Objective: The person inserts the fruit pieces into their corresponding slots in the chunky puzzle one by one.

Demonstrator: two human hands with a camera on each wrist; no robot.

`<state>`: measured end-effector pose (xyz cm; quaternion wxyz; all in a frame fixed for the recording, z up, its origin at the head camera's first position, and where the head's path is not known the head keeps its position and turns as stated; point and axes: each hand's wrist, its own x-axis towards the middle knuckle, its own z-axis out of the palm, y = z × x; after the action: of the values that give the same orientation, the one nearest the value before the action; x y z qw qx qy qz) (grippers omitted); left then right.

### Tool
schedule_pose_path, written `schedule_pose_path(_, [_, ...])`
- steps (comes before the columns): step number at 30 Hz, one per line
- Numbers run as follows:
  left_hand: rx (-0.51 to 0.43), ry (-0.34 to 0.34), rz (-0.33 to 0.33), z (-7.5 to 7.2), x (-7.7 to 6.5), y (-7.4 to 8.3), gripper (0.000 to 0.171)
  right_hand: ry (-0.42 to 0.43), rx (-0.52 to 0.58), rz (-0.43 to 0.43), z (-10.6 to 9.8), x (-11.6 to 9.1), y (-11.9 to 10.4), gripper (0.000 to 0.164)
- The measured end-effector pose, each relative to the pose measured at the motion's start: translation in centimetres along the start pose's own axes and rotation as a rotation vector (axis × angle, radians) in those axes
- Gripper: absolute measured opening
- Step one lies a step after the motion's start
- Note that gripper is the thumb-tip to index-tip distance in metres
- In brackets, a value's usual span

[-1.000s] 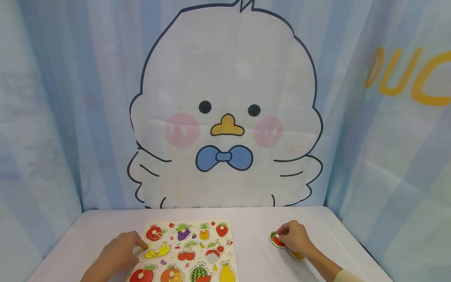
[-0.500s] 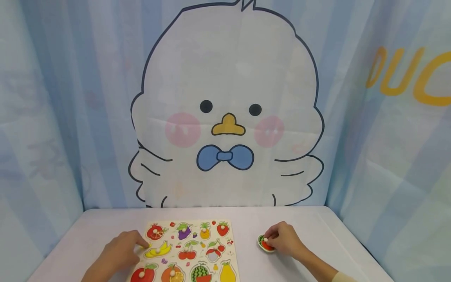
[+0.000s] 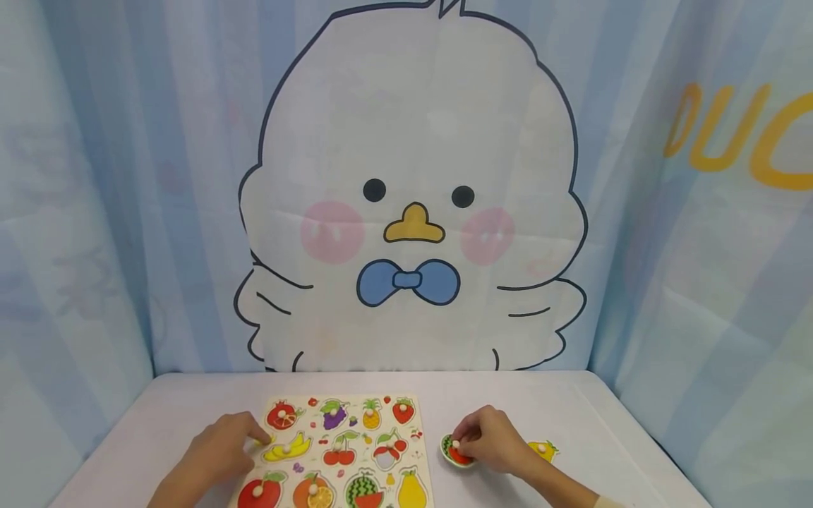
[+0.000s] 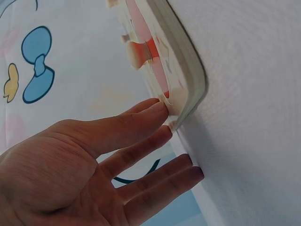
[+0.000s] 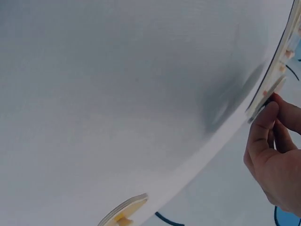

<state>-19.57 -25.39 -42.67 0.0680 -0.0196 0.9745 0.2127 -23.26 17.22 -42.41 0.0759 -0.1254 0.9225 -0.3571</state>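
My right hand [image 3: 492, 441] pinches a round watermelon puzzle piece [image 3: 456, 453] by its knob, just right of the fruit puzzle board [image 3: 424, 487]. In the right wrist view the watermelon piece [image 5: 278, 87] is seen nearly edge-on, above its shadow on the tabletop. My left hand [image 3: 212, 451] touches the board's left edge near the bananas. The left wrist view shows its thumb and index fingertips at the board's corner [image 4: 188, 94], the other fingers stretched out below. A printed watermelon picture [image 3: 364, 492] shows in the board's bottom row.
A yellow puzzle piece [image 3: 544, 450] with a green tip lies on the white table [image 3: 610, 437], right of my right hand. Knobbed fruit pieces such as the apple [image 3: 257, 492] and the grapes [image 3: 334, 416] sit in the board. A curtain with a duck print [image 3: 413, 141] hangs behind.
My right hand has carried the watermelon piece leftward, up close to the board, uncovering the yellow piece. My left hand has stayed at the board's left edge.
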Motion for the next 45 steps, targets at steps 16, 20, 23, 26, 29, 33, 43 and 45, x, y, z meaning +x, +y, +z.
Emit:
schedule_pose_path(16, [0.011,0.001,0.010,-0.1,0.1,0.0,0.033,-0.121,0.058,-0.070,2.1,-0.3,-2.6,0.010])
schedule_pose_path(20, [0.011,-0.001,0.003,-0.1,0.1,0.1,0.033,-0.140,0.065,-0.091,2.8,-0.5,-3.5,0.009])
schedule_pose_path(23, [0.010,-0.006,-0.002,-0.1,0.1,0.2,0.033,-0.150,0.066,-0.129,3.5,-0.5,-3.9,0.009])
schedule_pose_path(26, [0.010,-0.009,-0.002,-0.2,0.1,0.1,0.033,-0.166,0.067,-0.148,4.3,-0.4,-4.4,0.009])
schedule_pose_path(29, [0.012,-0.010,-0.003,-0.2,0.1,0.1,0.033,-0.184,0.070,-0.149,5.0,-0.4,-5.0,0.010])
schedule_pose_path(33, [0.014,-0.011,-0.006,-0.2,0.0,0.1,0.033,-0.203,0.065,-0.152,5.8,-0.4,-5.8,0.008])
schedule_pose_path(43, [0.007,-0.011,-0.003,-0.2,0.0,0.2,0.032,-0.250,0.080,-0.194,7.7,-0.2,-7.5,0.009])
schedule_pose_path(45, [0.003,-0.008,-0.004,-0.1,0.0,0.2,0.032,-0.258,0.085,-0.195,8.0,-0.2,-7.8,0.009])
